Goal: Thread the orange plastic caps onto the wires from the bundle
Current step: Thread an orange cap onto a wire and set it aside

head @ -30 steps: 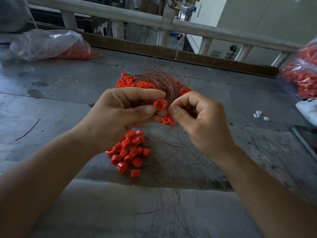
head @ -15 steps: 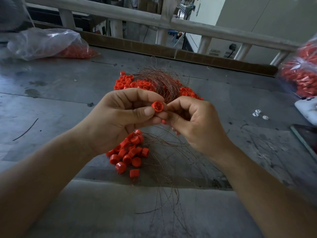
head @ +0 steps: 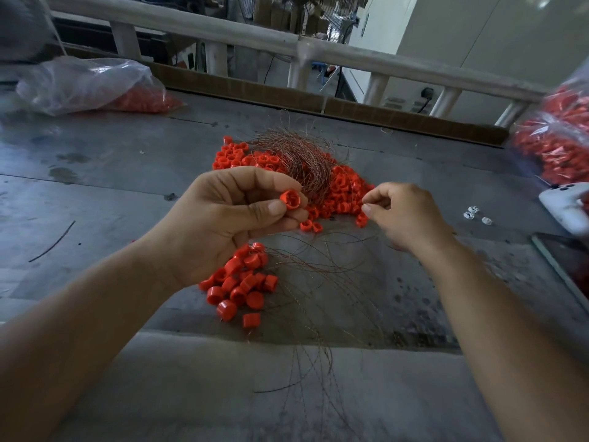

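My left hand pinches one orange cap between thumb and forefinger, its open side facing me. My right hand is a hand's width to the right, thumb and forefinger pinched together on what looks like a thin wire end. The copper wire bundle lies behind my hands on a heap of loose orange caps. A second heap of caps with wires running from them lies under my left wrist. Loose wires trail toward me across the table.
The grey metal table carries a clear bag of orange caps at back left and another bag at the right edge. A white device, small white bits and a dark phone lie right. A railing runs behind.
My right hand has pulled away to the right from the cap, its fingers still pinched. The left hand keeps the cap in about the same place.
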Available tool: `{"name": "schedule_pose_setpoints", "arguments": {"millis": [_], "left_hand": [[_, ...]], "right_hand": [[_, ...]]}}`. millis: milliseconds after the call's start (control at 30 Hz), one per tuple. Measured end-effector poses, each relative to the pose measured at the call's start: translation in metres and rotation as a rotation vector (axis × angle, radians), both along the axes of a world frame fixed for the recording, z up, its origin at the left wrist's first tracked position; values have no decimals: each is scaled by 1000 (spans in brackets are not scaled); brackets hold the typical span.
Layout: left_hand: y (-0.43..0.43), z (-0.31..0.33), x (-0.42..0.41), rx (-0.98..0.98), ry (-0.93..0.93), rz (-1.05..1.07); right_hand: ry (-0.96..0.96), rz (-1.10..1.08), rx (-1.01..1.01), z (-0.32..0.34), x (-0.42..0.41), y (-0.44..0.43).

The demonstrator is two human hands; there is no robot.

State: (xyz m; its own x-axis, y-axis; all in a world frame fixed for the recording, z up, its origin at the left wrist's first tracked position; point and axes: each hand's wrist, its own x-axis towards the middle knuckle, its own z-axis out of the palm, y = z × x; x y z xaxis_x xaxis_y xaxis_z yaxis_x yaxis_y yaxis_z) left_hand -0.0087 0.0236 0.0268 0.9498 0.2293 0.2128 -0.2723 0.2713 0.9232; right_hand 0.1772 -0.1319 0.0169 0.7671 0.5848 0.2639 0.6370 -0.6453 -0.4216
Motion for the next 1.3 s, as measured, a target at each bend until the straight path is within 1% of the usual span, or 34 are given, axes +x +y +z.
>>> {"name": "schedule_pose_setpoints", "arguments": {"millis": [167, 300, 633, 800, 867, 900, 967, 1033, 1067, 1133, 1200, 1300], "left_hand": [[1, -1, 0, -6, 0, 1], [0, -1, 0, -1, 3, 0], [0, -1, 1, 13, 7, -1], [0, -1, 1, 13, 10, -4], [0, -1, 1, 20, 11, -4], [1, -1, 1, 25, 12, -3], [1, -1, 1, 32, 16, 8], [1, -1, 2, 38, 27, 23], [1, -2, 2, 43, 35, 34], [0, -2, 2, 55, 55, 60], [0, -2, 2, 61, 70, 82], [-1, -2, 3, 63, 76, 99]], "right_hand": [[1, -19, -18, -4, 4, 1], [5, -18, -81, -8, 4, 3], [30, 18, -50, -11, 5, 6], [9, 21, -87, -13, 4, 8], [7, -4, -31, -10, 5, 7], [32, -20, 49, -6, 6, 6], [173, 5, 284, 3, 5, 3], [375, 122, 494, 12, -6, 3], [472, 198, 556, 15, -13, 3], [635, 340, 608, 19, -28, 6], [744, 441, 607, 21, -40, 8], [770, 492, 607, 23, -54, 11]]}}
